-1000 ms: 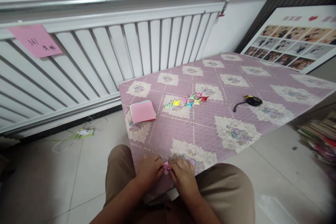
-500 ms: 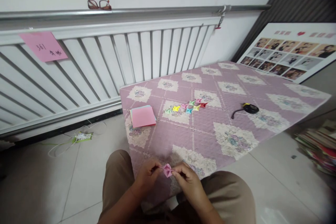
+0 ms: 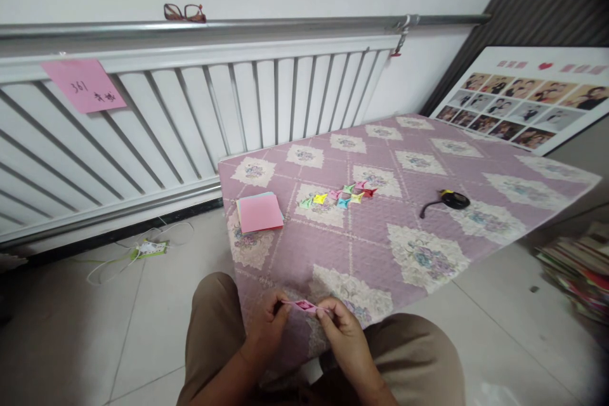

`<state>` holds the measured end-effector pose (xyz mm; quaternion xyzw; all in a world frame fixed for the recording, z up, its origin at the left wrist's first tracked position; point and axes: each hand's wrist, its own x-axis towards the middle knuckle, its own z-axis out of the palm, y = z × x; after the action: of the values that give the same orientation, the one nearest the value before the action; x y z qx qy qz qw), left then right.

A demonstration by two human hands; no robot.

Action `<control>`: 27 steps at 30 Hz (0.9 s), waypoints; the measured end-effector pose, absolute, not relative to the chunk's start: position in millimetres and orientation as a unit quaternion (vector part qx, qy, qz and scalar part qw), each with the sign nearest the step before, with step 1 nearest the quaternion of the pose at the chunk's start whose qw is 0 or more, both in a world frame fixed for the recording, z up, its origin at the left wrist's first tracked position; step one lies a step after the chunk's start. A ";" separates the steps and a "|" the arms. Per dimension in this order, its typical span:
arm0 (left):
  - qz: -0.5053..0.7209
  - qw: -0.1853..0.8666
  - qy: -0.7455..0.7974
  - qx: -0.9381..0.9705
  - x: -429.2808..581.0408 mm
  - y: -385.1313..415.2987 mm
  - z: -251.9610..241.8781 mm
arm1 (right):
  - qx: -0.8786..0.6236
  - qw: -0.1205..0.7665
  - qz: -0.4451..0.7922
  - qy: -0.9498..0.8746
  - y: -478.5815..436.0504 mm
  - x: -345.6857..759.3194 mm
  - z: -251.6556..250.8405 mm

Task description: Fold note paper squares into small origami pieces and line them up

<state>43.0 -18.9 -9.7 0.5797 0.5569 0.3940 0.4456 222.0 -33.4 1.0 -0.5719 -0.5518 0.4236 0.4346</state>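
A small folded pink paper is stretched between my two hands, over the near edge of the table. My left hand pinches its left tip, and my right hand pinches the right tip. Between them the paper looks long and narrow, with a slim gap along its middle. Farther up the cloth lies a cluster of small folded paper pieces, among them a yellow one, a blue one and a red one. Left of these is a stack of square paper sheets, pink on top.
A patterned mauve tablecloth covers the table. On its right side lies a black object with a cord. A white radiator lines the wall, with glasses on the pipe above. Books are piled at the right.
The pink paper has gone from a wider, opened-out middle to a flatter, longer strip. My hands have moved slightly apart, still pinching both tips. The camera view has shifted a little.
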 end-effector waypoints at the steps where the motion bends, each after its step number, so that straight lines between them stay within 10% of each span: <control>1: 0.392 0.444 0.556 0.583 43.2 -19.2 -10.8 | -0.574 0.436 0.413 -0.556 -33.1 222.3 1.1; 27: 0.172 0.239 0.544 0.786 41.0 -13.6 -12.6 | -0.625 0.051 0.150 -0.765 -15.3 195.9 28.3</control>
<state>41.0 -13.6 -12.6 0.7857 0.5440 0.1716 0.2393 195.9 -15.3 28.3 -0.6247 -0.7646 0.1502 0.0506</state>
